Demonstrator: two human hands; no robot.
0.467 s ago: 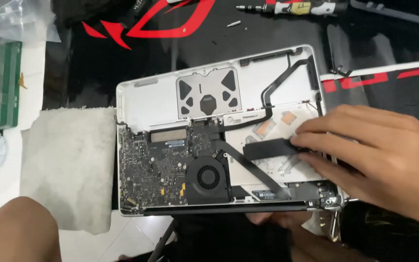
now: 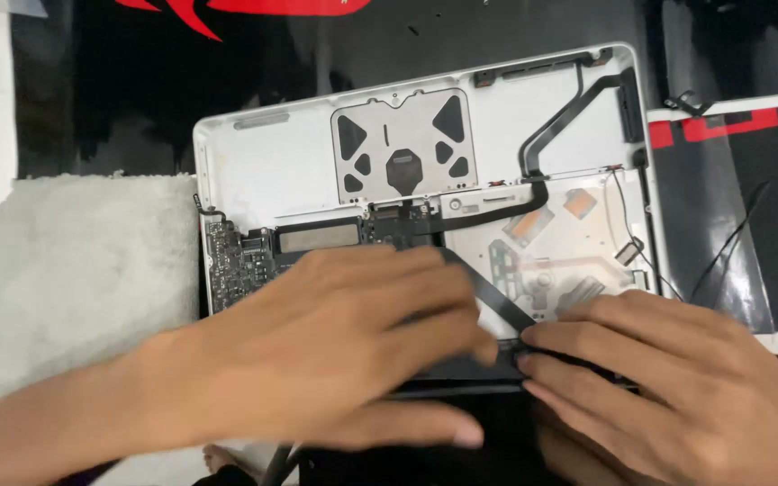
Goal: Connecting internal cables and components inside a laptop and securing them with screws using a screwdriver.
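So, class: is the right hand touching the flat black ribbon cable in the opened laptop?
Touching. The head view shows the right hand fingertips pressed on the ribbon cable's lower end.

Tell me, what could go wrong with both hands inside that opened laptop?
The left hand lies flat over the circuit board, so pressure or static might harm its small parts. The right hand fingertips press at the end of the thin black ribbon cable near the laptop's lower edge; a pull could crease or tear it.

A black desk mat point(image 2: 137, 99) with red markings carries the opened white laptop shell point(image 2: 272, 171); left of the shell, touching it, lies a white fluffy cloth point(image 2: 83, 270).
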